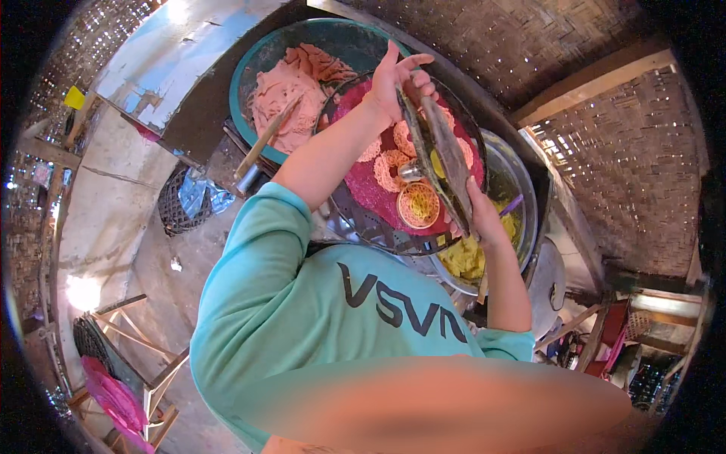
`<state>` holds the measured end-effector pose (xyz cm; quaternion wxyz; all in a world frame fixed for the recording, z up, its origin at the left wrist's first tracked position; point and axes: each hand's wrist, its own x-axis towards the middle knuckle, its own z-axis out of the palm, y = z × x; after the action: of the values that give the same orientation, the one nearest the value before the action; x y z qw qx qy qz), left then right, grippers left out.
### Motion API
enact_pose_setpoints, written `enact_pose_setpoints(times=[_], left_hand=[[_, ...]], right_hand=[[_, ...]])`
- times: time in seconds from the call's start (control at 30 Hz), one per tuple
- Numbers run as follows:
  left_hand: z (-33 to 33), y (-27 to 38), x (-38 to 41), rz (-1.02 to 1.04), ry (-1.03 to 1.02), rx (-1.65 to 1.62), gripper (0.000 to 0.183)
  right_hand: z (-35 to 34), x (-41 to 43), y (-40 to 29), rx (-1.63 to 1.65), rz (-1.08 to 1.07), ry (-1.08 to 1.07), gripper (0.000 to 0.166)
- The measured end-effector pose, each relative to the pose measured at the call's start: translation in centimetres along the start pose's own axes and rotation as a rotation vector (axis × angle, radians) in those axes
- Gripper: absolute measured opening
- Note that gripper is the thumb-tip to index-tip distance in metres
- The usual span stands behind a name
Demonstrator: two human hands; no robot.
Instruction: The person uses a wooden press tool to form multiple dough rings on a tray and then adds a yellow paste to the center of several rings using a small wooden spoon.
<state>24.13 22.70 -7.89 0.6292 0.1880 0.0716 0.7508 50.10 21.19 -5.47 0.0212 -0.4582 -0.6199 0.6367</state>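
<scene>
Both my hands hold a long two-part wooden press [448,153], tilted above a round tray [363,241] lined with dark pink mesh. My left hand [394,82] grips its far end, with thumb and forefinger stretched out. Around the near end, my right hand [485,213] is closed. Some yellow dough [437,163] shows between the two wooden parts. Beneath lie several pink lacy noodle coils [388,170], partly covered by the press. A small metal cup [410,171] rests among them. Nearer me is a round pink-rimmed piece [418,205] with yellow strands in its middle.
At the far left, a teal basin [241,122] holds pink dough [286,96]; a wooden stick [269,136] leans across its rim. A metal basin [530,227] on the right contains yellow dough [462,258] and a purple handle [511,205]. Left, a dark basket [169,201] stands on the floor.
</scene>
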Motion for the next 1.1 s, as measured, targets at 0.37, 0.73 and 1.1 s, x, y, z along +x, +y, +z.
enact_pose_setpoints(times=[0.37,0.73,1.1], left_hand=[[-1.6,0.8,-1.5,0.069,0.118,-0.009,0.063],[0.4,4.0,-0.6,0.039,-0.096,-0.007,0.064],[-2.4,8.3,-0.6,0.149,0.078,0.106,0.073]], right_hand=[[0.6,1.5,0.0,-0.120,-0.062,0.036,0.052],[2.1,4.0,1.5,-0.077,-0.451,0.233,0.051],[4.0,6.0,-3.8,0.012,-0.043,-0.092,0.051]])
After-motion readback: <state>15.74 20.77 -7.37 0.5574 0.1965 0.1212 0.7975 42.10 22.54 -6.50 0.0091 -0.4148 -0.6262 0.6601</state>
